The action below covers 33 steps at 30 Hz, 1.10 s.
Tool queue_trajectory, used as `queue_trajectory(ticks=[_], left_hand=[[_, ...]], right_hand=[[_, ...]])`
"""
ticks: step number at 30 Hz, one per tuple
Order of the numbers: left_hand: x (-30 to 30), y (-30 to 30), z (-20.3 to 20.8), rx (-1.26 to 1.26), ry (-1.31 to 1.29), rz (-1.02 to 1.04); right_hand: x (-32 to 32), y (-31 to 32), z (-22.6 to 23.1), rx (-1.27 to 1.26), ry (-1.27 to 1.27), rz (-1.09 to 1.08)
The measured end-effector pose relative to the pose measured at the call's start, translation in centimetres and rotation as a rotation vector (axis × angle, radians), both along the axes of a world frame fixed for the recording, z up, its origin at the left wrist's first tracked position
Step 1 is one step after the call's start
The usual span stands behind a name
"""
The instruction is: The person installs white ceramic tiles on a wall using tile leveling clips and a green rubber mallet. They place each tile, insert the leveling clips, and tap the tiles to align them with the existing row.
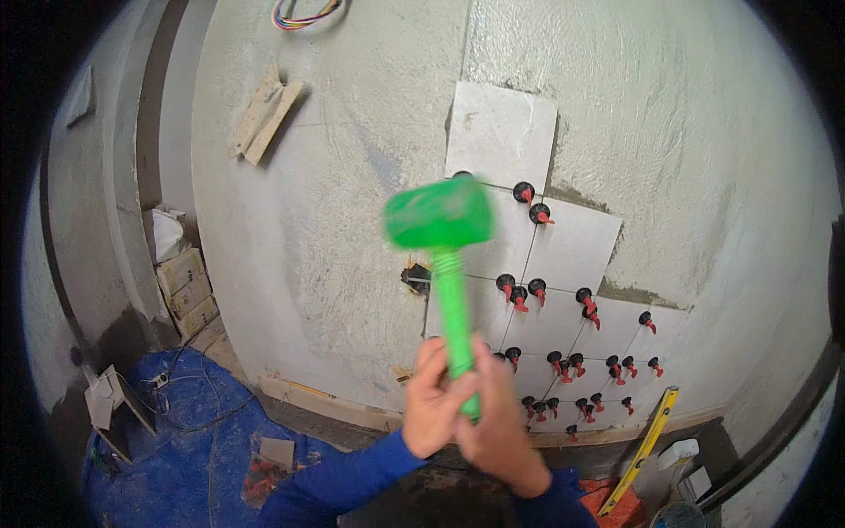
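Note:
A bright green rubber mallet [440,216] is raised in front of the wall, its head up and its handle slanting down to my hands, blurred by motion. My left hand [429,407] is closed at the lower handle. Close against it, my right hand [493,427] is also closed about the handle, its fingers partly smeared. Behind the mallet, pale square tiles [502,132] rise in a stepped pattern on the mortar-coated wall. Black tile-levelling clips with red handles [540,214] sit along the joints between them. The mallet head hides part of the tiling.
Loose wires [304,18] hang from the upper wall. A bracket-like tile piece [267,116] is fixed at upper left. A yellow spirit level [641,449] leans at lower right. Blue sheeting [185,466] covers the floor at left, with cables across it. Stacked boxes [187,290] stand beyond.

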State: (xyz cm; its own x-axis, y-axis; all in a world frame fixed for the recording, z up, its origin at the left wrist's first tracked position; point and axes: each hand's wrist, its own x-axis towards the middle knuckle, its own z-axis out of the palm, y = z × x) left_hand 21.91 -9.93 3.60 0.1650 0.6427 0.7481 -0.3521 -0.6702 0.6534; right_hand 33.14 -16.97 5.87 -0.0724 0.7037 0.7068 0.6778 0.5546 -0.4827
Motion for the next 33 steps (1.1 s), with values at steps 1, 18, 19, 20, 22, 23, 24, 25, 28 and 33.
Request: queue_trajectory(ticks=[1, 18, 19, 20, 22, 23, 24, 25, 28, 33], left_hand=[[0.9, 0.5, 2.0, 0.136, 0.028, -0.018], [1.1, 24.0, 25.8, 0.733, -0.144, 0.823], [1.1, 24.1, 25.6, 0.750, -0.141, 0.824], [1.0, 24.3, 25.5, 0.766, -0.133, 0.820], [0.7, 24.5, 25.3, 0.796, -0.113, 0.821], [0.6, 24.5, 25.2, 0.808, -0.102, 0.827], [0.5, 24.5, 25.2, 0.823, -0.091, 0.834], [0.5, 24.4, 25.2, 0.829, -0.085, 0.841], [0.5, 24.1, 25.1, 0.844, -0.074, 0.867], [0.5, 24.0, 25.1, 0.847, -0.069, 0.891]], right_hand=[[1.1, -0.5, 1.8, 0.084, -0.040, -0.040], [11.6, -4.0, 31.5, 0.508, -0.640, -0.634], [11.4, -3.9, 32.4, 0.479, -0.676, -0.668], [11.3, -3.9, 33.2, 0.449, -0.710, -0.703], [10.9, -3.7, 34.6, 0.368, -0.712, -0.743], [10.7, -3.7, 34.9, 0.369, -0.730, -0.771], [10.6, -3.7, 35.2, 0.371, -0.748, -0.799], [10.6, -3.6, 35.4, 0.383, -0.774, -0.788], [10.6, -3.3, 36.1, 0.382, -0.808, -0.779], [10.7, -2.8, 37.2, 0.302, -0.877, -0.842]])
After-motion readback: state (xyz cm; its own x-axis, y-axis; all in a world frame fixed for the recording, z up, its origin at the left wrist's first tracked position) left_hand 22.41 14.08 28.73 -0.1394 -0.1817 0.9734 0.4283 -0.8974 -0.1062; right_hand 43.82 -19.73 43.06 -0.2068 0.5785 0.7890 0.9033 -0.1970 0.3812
